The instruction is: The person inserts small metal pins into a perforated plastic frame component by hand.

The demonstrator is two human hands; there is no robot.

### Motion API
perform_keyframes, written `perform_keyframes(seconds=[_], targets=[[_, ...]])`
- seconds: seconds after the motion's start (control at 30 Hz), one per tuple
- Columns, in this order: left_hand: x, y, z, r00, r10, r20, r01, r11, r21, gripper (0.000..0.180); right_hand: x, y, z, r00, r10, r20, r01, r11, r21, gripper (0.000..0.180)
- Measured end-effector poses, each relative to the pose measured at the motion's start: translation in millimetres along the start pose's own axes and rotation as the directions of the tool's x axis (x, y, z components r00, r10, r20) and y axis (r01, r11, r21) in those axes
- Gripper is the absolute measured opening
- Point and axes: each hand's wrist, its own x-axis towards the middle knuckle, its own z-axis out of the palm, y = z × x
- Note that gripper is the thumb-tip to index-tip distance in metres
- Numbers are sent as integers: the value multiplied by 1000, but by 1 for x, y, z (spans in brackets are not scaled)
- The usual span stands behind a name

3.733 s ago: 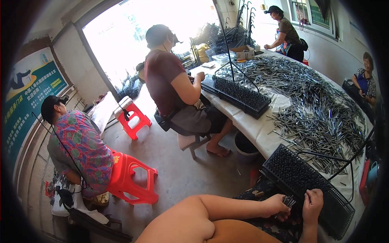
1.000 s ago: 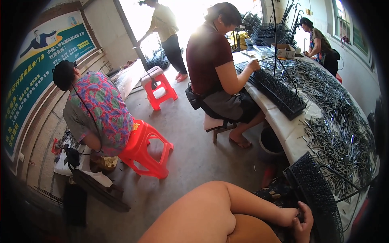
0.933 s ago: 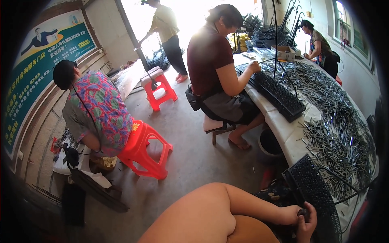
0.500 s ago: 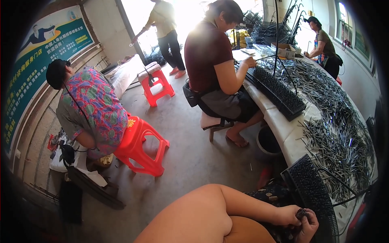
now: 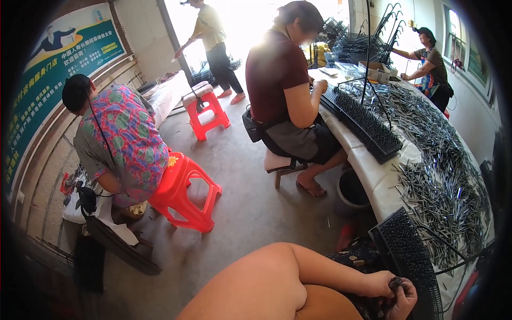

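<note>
At the lower right, my left hand [image 5: 381, 284] and my right hand [image 5: 404, 303] are together, with fingers closed. Between their fingertips is a small dark clump [image 5: 395, 283], too small to make out exactly. Just beyond them a long black tray [image 5: 406, 242], studded with rows of small black pieces, leans against the table edge. Part of its lower end is behind my right hand.
The curved, pale-covered table [image 5: 368, 176] bears a large heap of thin metal pins [image 5: 448, 181] and a second black tray [image 5: 362, 122]. A co-worker [image 5: 282, 85] sits there. Another sits on a red stool [image 5: 186, 186]. A dark bucket [image 5: 352, 189] stands under the table.
My hands stay together around the small clump, almost unmoved. The co-worker at the far right has stretched an arm toward the hooked racks. The seated co-worker's hand at the table has drawn back slightly.
</note>
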Motion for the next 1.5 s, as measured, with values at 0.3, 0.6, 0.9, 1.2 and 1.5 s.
perform_keyframes(seconds=[0.3,0.6,0.9,1.2,1.5], targets=[[-6,-12,9,986,-80,-145,100,985,137,11,-10,11,4,960,32,-279,21,983,184,21],[2,-13,10,956,-275,-101,274,962,-22,13,-18,11,-8,986,-11,-167,10,1000,-7,29],[12,-15,5,889,-419,-186,409,908,-92,5,14,12,-42,808,-399,-433,299,912,-282,18],[4,-16,2,873,-429,-231,416,903,-104,5,23,7,-51,750,-600,-277,312,691,-652,19],[9,-16,2,881,-395,-259,400,916,-36,5,28,23,-54,680,-681,-272,366,636,-679,20]])
